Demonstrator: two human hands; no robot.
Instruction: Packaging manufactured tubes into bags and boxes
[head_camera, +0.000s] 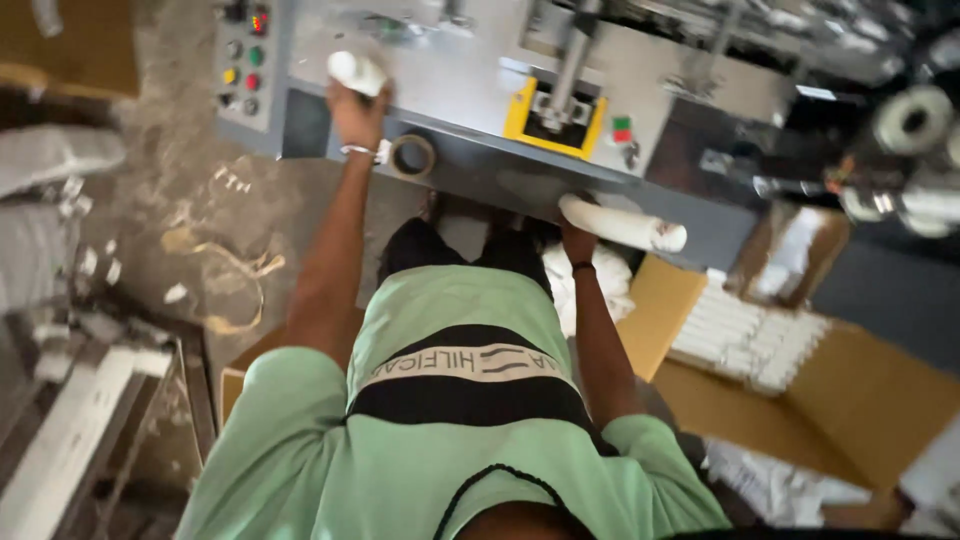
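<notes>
**Feeding white rolls at the machine**

Dusty concrete floor (180, 170) with paper scraps lying around, and a grey machine (460, 60) running across the top of the view, with a button panel (245, 60) on its left end and a yellow bracket (555, 115) in the middle. The person in the green shirt is standing right up against it.

The left hand (355, 105) is reaching up onto the machine deck, fingers wrapped around a short white roll (357, 72). We're seeing that one nearly end-on, so I can't really tell its axis. A tape ring (412, 156) is sitting just beside that wrist.

The right hand (578, 238) is closing around one end of a long white tube (625, 224) at the machine's front edge. Its long axis is running left to right, tilting slightly down, with the free end pointing toward the open box (860, 400) of stacked white tubes (745, 335).

My take on doing this well: gripping at the very end is letting the far tip droop, so I'd be holding nearer the middle, keeping it level, and squeezing lightly so the tube isn't getting crushed.
</notes>
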